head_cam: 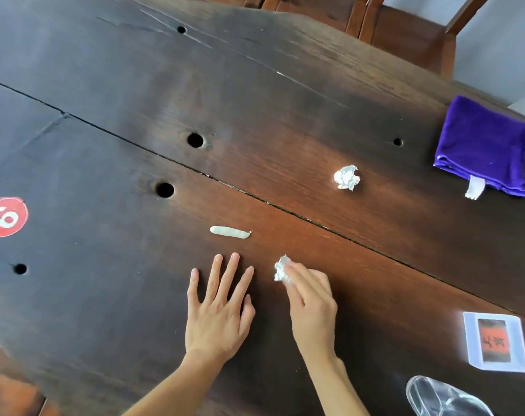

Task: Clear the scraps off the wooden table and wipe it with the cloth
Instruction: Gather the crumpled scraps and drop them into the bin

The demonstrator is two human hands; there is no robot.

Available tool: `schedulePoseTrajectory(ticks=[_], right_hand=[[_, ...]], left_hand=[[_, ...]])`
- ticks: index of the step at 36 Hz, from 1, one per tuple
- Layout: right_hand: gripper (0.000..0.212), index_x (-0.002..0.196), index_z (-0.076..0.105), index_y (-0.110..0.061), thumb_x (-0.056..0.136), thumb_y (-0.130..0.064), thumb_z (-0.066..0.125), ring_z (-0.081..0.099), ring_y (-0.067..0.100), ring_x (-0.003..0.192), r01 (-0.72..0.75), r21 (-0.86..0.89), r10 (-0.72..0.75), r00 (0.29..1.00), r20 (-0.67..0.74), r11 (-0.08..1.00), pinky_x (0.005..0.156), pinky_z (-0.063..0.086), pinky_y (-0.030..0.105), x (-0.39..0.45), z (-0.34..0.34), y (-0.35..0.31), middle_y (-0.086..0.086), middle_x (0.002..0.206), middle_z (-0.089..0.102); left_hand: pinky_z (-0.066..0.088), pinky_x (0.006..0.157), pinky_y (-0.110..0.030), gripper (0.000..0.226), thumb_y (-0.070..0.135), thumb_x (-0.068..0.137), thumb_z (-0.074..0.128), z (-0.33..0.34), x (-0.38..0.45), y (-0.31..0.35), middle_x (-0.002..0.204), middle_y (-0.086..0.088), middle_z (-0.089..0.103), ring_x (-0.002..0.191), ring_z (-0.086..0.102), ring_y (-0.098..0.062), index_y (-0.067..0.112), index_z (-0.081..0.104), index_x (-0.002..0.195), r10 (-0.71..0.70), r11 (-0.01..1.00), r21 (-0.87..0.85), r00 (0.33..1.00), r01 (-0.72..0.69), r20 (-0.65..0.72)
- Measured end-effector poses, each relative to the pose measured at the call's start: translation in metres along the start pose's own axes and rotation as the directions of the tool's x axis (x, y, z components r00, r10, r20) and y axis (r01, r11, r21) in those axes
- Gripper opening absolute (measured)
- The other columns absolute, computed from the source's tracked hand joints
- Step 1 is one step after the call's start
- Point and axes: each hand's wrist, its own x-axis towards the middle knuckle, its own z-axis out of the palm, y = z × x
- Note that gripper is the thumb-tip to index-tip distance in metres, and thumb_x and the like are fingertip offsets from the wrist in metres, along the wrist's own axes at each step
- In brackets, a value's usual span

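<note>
On the dark wooden table (135, 85) lie two crumpled white paper scraps. The near scrap (280, 267) is pinched at its right side by the fingertips of my right hand (311, 304). The far scrap (347, 177) lies alone toward the right. A pale, elongated streak or strip (230, 232) rests just beyond my left hand (219, 307), which lies flat on the wood with its fingers spread and nothing in it. A folded purple cloth (486, 145) with a white tag lies at the table's right edge.
A round red sticker with a white 9 (6, 217) is at the left. A clear plastic box with a red label (495, 345) and a clear glass dish (444, 399) sit at the lower right. Wooden chairs (405, 28) stand beyond the far edge. Several holes dot the tabletop.
</note>
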Motion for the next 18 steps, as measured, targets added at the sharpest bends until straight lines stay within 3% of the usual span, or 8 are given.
schedulePoseTrajectory(ticks=[2,7,11,13,18], right_hand=[[0.027,0.117,0.075,-0.01,0.091,-0.011,0.068,0.064,0.009,0.109,-0.087,0.059,0.09,0.995,-0.051,0.994,0.09,0.045,0.003,0.019,-0.008,0.001,-0.001,0.115,0.073],[0.023,0.114,0.076,-0.019,0.097,-0.008,0.065,0.061,0.008,0.109,-0.141,0.087,0.154,0.974,-0.168,0.986,0.093,0.04,0.004,0.084,-0.037,0.017,-0.013,0.117,0.071],[0.034,0.117,0.075,-0.017,0.096,0.003,0.056,0.059,0.023,0.108,-0.169,0.012,0.168,0.961,-0.221,0.986,0.084,0.032,-0.002,0.142,-0.045,0.035,-0.003,0.119,0.069],[0.038,0.121,0.074,-0.015,0.097,0.004,0.052,0.057,0.029,0.115,-0.197,-0.046,0.184,0.962,-0.2,0.979,0.088,0.026,-0.004,0.166,-0.044,0.044,0.007,0.128,0.067],[0.044,0.13,0.069,-0.016,0.099,0.005,0.046,0.048,0.027,0.13,-0.25,-0.12,0.234,0.963,-0.136,0.961,0.1,0.024,0.01,0.195,-0.028,0.055,0.007,0.141,0.059]], left_hand=[[0.012,0.124,-0.062,0.056,0.045,0.102,0.031,0.0,0.0,0.0,0.169,-0.001,0.022,0.158,0.014,-0.027,0.031,0.039,0.155,0.0,1.0,0.0,1.0,0.0,0.002],[0.015,0.123,-0.062,0.057,0.043,0.1,0.032,-0.001,0.001,0.001,0.168,-0.001,0.026,0.157,0.019,-0.028,0.03,0.044,0.154,-0.001,1.0,-0.015,1.0,0.001,-0.008],[0.017,0.122,-0.063,0.057,0.043,0.1,0.032,-0.002,0.001,0.0,0.167,-0.002,0.029,0.156,0.022,-0.029,0.029,0.045,0.153,0.001,1.0,-0.023,1.0,-0.001,-0.012],[0.018,0.122,-0.063,0.057,0.042,0.099,0.032,-0.001,0.001,0.0,0.167,-0.002,0.028,0.156,0.021,-0.029,0.029,0.045,0.153,0.001,1.0,-0.024,1.0,-0.001,-0.01],[0.017,0.122,-0.063,0.056,0.041,0.099,0.032,-0.001,0.001,0.0,0.167,-0.002,0.028,0.156,0.021,-0.029,0.029,0.044,0.153,-0.001,1.0,-0.027,1.0,0.001,-0.009]])
